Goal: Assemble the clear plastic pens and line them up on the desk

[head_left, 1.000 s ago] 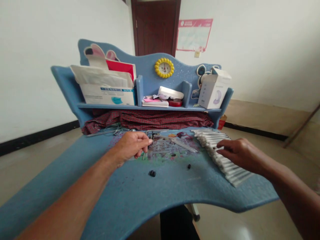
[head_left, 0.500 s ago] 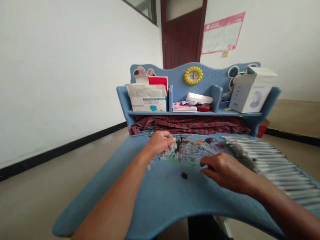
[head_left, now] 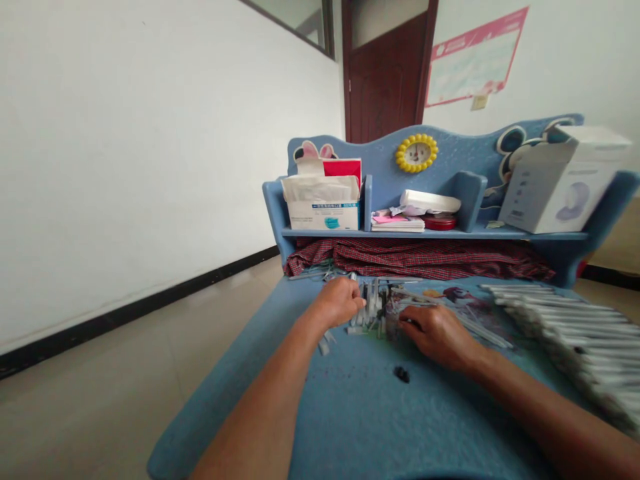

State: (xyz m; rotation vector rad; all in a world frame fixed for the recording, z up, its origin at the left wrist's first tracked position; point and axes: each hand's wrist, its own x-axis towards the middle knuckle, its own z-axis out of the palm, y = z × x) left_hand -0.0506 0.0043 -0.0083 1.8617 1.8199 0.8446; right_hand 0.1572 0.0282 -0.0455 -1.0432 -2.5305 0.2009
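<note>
My left hand rests curled on the blue desk, fingers pinched at a small heap of short pale tubes. My right hand lies just right of that heap, knuckles up, fingertips curled down against the pieces; what they grip is hidden. A small black cap lies on the desk in front of my right hand. A long row of grey-white tubes lies side by side at the right.
A red checked cloth lies under the desk's shelf. The shelf holds a box of masks, papers, a red tin and a white carton. A yellow clock is on the backboard. A white wall and dark door stand behind.
My right hand left the row of tubes and moved left to the heap beside my left hand. The view swung left, putting the row at the right edge.
</note>
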